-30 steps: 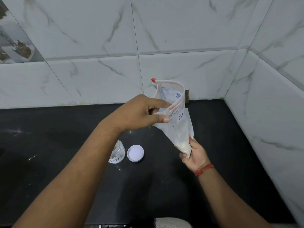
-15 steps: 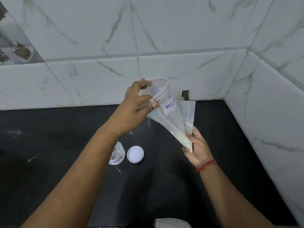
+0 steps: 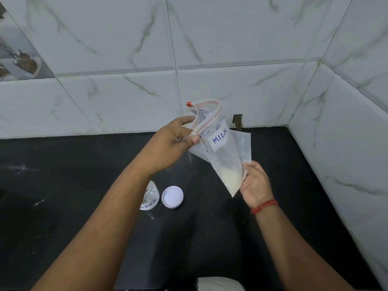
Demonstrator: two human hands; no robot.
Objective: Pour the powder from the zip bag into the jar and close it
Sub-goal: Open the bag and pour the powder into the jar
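Left hand point(image 3: 172, 141): clenched on the upper edge of the zip bag point(image 3: 222, 152), thumb and fingers pinching the plastic just below the zip strip point(image 3: 207, 118).

Right hand point(image 3: 255, 183): fingers curled around the lower corner of the same bag, grasping it from the right side; a red thread band point(image 3: 264, 206) sits on the wrist.

Zip bag: clear plastic, held in the air between both hands, above the counter point(image 3: 84, 185). It slants from upper left down to lower right. The mouth stands open, its strip looped into an arch, with a small red slider point(image 3: 189, 104) at the left end. A white label point(image 3: 219, 139) on the front reads "MILK" in blue ink.

Powder point(image 3: 231, 179): white, gathered in the bottom corner of the bag, just beside the right hand's fingers.

Jar point(image 3: 151, 197): clear, upright on the counter, partly hidden behind the left forearm; its label shows the letters "WDER". No lid on it.

Lid point(image 3: 172, 196): white, round, lying on the counter just beside the jar, on its right.

Counter: black, glossy.

Wall point(image 3: 126, 59): white marble-pattern tiles behind and to the right.
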